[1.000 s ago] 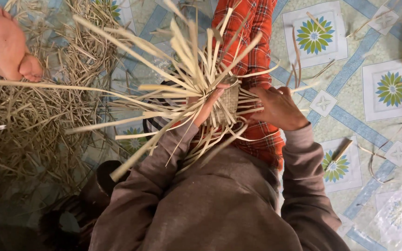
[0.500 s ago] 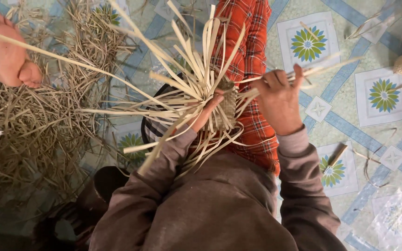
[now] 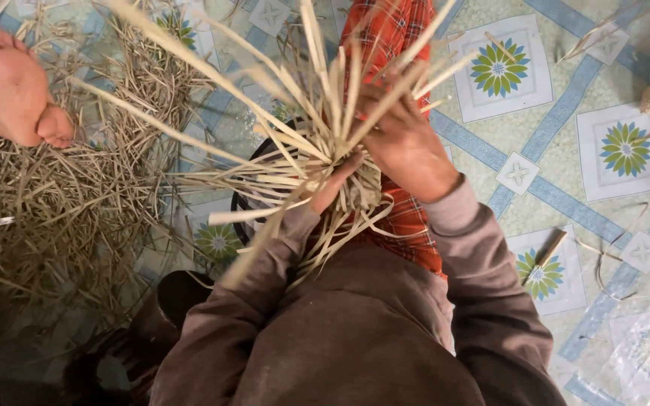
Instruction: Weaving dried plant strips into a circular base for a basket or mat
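One heap of dry tan straw scraps (image 3: 62, 203) covers the patterned blue-and-cream tiled floor (image 3: 566, 128) at left; the right stays mostly open. One half-woven pale-strip basket (image 3: 359, 188) sits over the red plaid lap. The left hand (image 3: 334, 180) grips its base; the right hand (image 3: 404, 139) closes around upright strips. One bare foot (image 3: 16, 86) rests beside the heap's edge.
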